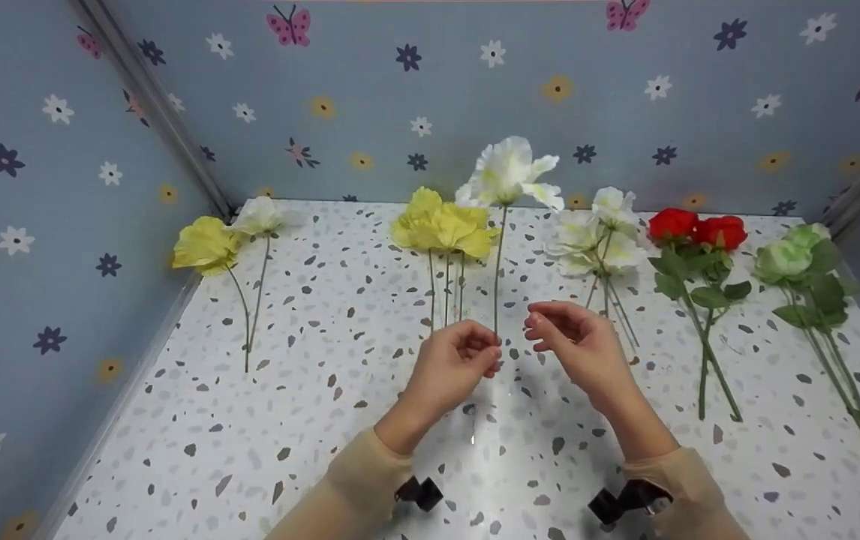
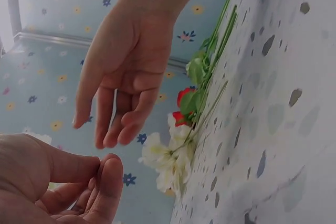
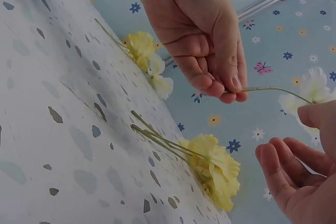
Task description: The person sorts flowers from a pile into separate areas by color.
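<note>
My left hand pinches the thin green stem of a white artificial flower between thumb and fingertips. The bloom stands upright above the hand, and in the right wrist view the stem runs out from the fingertips. Just to the right, my right hand is held with fingers loosely bent and nothing in it. A gap separates the two hands. Behind the left hand lie several yellow flowers, stems toward me. Beyond the right hand is a bunch of white flowers with crossing stems.
One yellow flower and one white flower lie at the far left with stems crossing. Red roses and pale green roses lie to the right on the speckled table. Patterned wall panels enclose the back and sides.
</note>
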`<state>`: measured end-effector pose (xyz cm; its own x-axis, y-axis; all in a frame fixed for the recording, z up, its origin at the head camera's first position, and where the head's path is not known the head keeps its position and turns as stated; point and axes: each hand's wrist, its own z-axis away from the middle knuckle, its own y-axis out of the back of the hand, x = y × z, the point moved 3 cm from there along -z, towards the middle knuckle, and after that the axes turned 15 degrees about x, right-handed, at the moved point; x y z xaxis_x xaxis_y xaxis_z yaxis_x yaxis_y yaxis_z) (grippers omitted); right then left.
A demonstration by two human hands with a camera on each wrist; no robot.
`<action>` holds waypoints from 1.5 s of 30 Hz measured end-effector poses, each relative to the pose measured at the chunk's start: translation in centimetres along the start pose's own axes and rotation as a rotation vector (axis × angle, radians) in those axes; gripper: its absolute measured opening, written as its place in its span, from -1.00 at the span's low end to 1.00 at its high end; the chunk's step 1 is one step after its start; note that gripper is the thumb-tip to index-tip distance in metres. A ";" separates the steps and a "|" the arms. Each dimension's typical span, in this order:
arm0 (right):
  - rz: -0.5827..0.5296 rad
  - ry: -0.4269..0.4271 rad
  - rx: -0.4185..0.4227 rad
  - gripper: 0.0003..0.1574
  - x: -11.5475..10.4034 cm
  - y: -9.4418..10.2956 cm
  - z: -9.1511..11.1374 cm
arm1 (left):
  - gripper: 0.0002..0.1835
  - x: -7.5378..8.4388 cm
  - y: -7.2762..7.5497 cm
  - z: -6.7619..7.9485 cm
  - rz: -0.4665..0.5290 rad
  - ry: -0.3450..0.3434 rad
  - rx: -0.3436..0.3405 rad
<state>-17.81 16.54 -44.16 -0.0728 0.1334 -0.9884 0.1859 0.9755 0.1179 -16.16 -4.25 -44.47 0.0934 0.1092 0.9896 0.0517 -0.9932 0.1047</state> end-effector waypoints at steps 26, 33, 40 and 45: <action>-0.024 0.144 -0.051 -0.85 -1.0 -0.8 1.2 | -0.90 -0.8 -1.6 1.4 -0.120 -0.074 -0.163; -0.027 0.137 -0.043 -0.85 -1.0 -0.7 1.2 | -0.89 -0.7 -1.6 1.3 -0.125 -0.058 -0.168; -0.044 0.134 -0.070 -0.80 -0.9 -0.9 1.3 | -0.88 -0.7 -1.7 1.3 -0.136 -0.063 -0.171; -0.040 0.154 -0.094 -0.80 -0.8 -1.0 1.3 | -0.87 -0.7 -1.6 1.3 -0.137 -0.073 -0.164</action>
<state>-16.67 15.23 -43.58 -0.2285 0.1126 -0.9670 0.0882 0.9916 0.0947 -15.01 -2.65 -45.50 0.1687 0.2400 0.9560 -0.0933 -0.9617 0.2579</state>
